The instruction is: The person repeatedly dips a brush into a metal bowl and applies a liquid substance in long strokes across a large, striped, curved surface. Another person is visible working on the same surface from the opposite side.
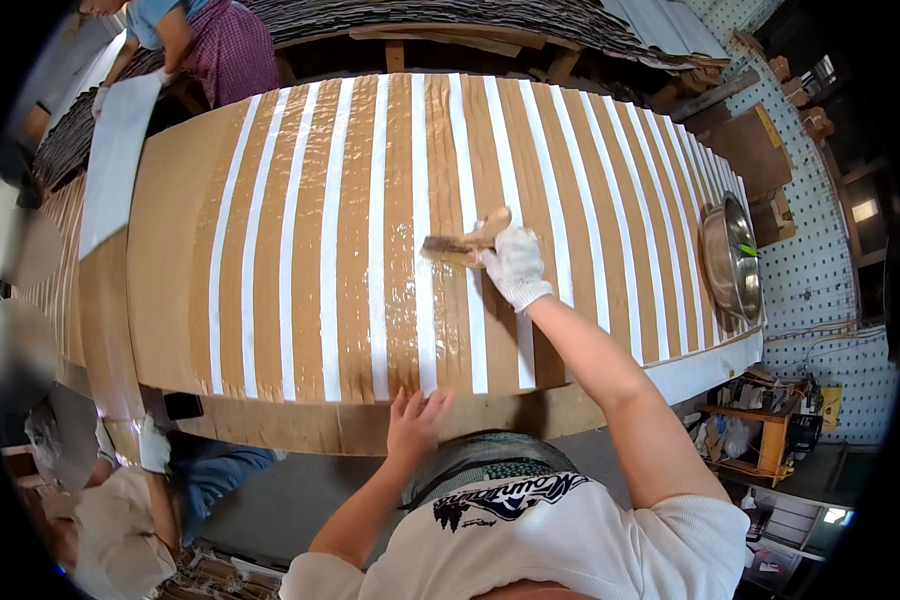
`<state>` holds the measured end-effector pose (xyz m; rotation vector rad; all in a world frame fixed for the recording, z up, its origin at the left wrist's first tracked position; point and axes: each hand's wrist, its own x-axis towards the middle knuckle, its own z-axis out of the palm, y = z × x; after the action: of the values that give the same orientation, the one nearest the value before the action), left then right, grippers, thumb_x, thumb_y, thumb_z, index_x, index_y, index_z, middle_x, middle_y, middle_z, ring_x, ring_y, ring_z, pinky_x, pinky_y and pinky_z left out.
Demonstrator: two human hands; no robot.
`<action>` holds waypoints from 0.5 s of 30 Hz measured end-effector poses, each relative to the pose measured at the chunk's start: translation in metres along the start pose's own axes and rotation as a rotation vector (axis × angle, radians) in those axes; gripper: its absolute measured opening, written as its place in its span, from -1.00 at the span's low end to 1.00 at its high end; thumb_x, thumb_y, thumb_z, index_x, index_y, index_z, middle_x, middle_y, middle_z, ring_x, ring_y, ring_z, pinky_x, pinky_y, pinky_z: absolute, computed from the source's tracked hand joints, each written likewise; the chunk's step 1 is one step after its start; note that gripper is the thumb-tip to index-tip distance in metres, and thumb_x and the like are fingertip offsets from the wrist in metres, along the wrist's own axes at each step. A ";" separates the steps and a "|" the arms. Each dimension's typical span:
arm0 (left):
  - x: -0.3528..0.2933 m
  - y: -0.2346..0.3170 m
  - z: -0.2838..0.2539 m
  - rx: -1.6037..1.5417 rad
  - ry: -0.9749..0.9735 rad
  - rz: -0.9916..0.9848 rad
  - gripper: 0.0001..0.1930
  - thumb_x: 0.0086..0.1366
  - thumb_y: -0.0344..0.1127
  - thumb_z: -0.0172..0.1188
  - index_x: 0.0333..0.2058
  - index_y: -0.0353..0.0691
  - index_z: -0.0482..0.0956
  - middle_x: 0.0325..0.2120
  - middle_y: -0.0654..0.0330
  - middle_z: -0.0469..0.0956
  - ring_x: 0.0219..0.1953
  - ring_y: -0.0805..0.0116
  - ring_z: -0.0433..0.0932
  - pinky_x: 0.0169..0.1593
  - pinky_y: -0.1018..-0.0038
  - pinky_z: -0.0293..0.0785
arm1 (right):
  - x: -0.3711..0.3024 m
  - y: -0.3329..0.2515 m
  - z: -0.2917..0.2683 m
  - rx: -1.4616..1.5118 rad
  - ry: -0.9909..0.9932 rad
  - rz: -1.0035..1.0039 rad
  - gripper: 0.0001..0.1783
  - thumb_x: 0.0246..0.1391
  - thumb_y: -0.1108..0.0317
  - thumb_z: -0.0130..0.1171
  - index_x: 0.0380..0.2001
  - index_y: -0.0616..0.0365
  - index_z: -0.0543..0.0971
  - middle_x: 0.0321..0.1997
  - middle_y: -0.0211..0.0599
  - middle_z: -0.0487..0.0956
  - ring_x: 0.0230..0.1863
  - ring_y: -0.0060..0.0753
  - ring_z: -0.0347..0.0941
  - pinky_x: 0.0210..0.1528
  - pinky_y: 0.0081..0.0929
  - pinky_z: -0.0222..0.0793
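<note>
In a white knit glove, my right hand (pixel 516 266) grips a flat wide brush (pixel 457 249) with a wooden handle. Its bristles point left and touch the brown and white striped sheets (pixel 355 240) spread in overlapping rows over the table. Left of the brush the stripes shine wet; to the right they look mostly dry. My bare left hand (pixel 417 424) lies at the near edge of the sheets, fingers spread and pressing down on the strips there.
A metal basin (pixel 732 258) with something green in it stands at the right end. At the left, two co-workers, one far (pixel 175 40) and one near (pixel 135 500), hold a long sheet (pixel 120 180) between them. Stacked dark strips (pixel 470 22) lie behind; a wooden shelf (pixel 770 445) stands right.
</note>
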<state>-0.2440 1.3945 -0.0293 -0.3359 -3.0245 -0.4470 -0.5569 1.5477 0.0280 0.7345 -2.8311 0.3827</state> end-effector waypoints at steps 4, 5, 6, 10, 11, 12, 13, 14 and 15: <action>0.001 -0.005 -0.001 0.048 -0.021 0.054 -0.39 0.18 -0.27 0.14 0.27 0.12 0.42 0.15 0.35 0.35 0.18 0.30 0.34 0.26 -0.01 0.30 | 0.087 0.025 0.011 -0.007 -0.060 0.103 -0.63 0.06 0.11 0.28 -0.27 0.21 0.52 -0.30 -0.07 0.59 -0.14 -0.01 0.52 -0.01 -0.11 0.30; 0.001 -0.006 -0.001 0.069 -0.039 0.059 -0.39 0.19 -0.26 0.14 0.27 0.13 0.42 0.15 0.35 0.33 0.18 0.31 0.34 0.27 -0.01 0.30 | 0.114 0.034 0.021 0.012 -0.037 0.101 -0.63 0.06 0.10 0.28 -0.26 0.20 0.52 -0.29 -0.06 0.59 -0.14 0.00 0.52 -0.02 -0.10 0.29; 0.002 -0.008 -0.001 0.092 -0.059 0.061 -0.40 0.20 -0.26 0.13 0.27 0.15 0.42 0.15 0.35 0.32 0.17 0.33 0.34 0.27 -0.01 0.30 | 0.141 0.041 0.029 0.023 -0.044 0.109 -0.60 0.04 0.09 0.31 -0.25 0.19 0.52 -0.26 -0.06 0.61 -0.11 0.00 0.53 0.00 -0.09 0.28; -0.002 -0.006 0.002 0.095 -0.093 0.042 -0.44 0.22 -0.21 0.15 0.24 0.29 0.46 0.16 0.43 0.31 0.17 0.43 0.33 0.25 0.05 0.31 | 0.245 0.074 0.051 -0.029 0.024 0.119 -0.58 0.03 0.07 0.35 -0.23 0.17 0.51 -0.23 -0.09 0.62 -0.07 -0.02 0.54 0.01 -0.11 0.29; -0.006 -0.004 0.009 0.140 -0.081 0.043 -0.45 0.23 -0.20 0.15 0.23 0.32 0.47 0.16 0.44 0.31 0.17 0.44 0.33 0.25 0.06 0.32 | 0.271 0.078 0.059 -0.029 0.034 0.119 -0.58 0.03 0.07 0.35 -0.22 0.16 0.51 -0.23 -0.09 0.63 -0.06 -0.02 0.54 0.01 -0.12 0.29; -0.010 -0.003 0.016 0.199 -0.051 0.040 -0.47 0.24 -0.18 0.16 0.22 0.35 0.48 0.16 0.45 0.31 0.16 0.45 0.34 0.24 0.07 0.32 | 0.292 0.082 0.067 -0.031 0.039 0.122 -0.57 0.04 0.06 0.35 -0.22 0.15 0.51 -0.22 -0.10 0.63 -0.05 -0.02 0.54 0.02 -0.13 0.29; -0.012 -0.003 0.022 0.227 -0.026 0.042 -0.48 0.25 -0.17 0.17 0.21 0.38 0.49 0.16 0.47 0.31 0.16 0.46 0.34 0.24 0.08 0.32 | 0.311 0.088 0.073 -0.051 0.061 0.125 -0.57 0.04 0.05 0.36 -0.21 0.14 0.51 -0.21 -0.12 0.63 -0.04 -0.04 0.54 0.02 -0.13 0.30; -0.014 -0.003 0.027 0.253 -0.016 0.047 -0.50 0.26 -0.16 0.18 0.20 0.41 0.50 0.16 0.48 0.31 0.15 0.47 0.35 0.24 0.10 0.32 | 0.328 0.092 0.078 -0.069 0.079 0.128 -0.57 0.03 0.04 0.36 -0.21 0.13 0.52 -0.21 -0.13 0.64 -0.03 -0.05 0.54 0.03 -0.14 0.31; -0.014 -0.003 0.027 0.249 -0.021 0.048 -0.50 0.26 -0.16 0.18 0.19 0.41 0.51 0.15 0.48 0.32 0.15 0.47 0.35 0.24 0.10 0.32 | 0.342 0.096 0.082 -0.085 0.095 0.129 -0.56 0.03 0.02 0.36 -0.21 0.12 0.52 -0.20 -0.15 0.64 -0.02 -0.06 0.54 0.03 -0.15 0.31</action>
<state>-0.2322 1.3971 -0.0567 -0.3961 -3.0363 -0.0615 -0.9084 1.4507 0.0155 0.5051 -2.7926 0.3061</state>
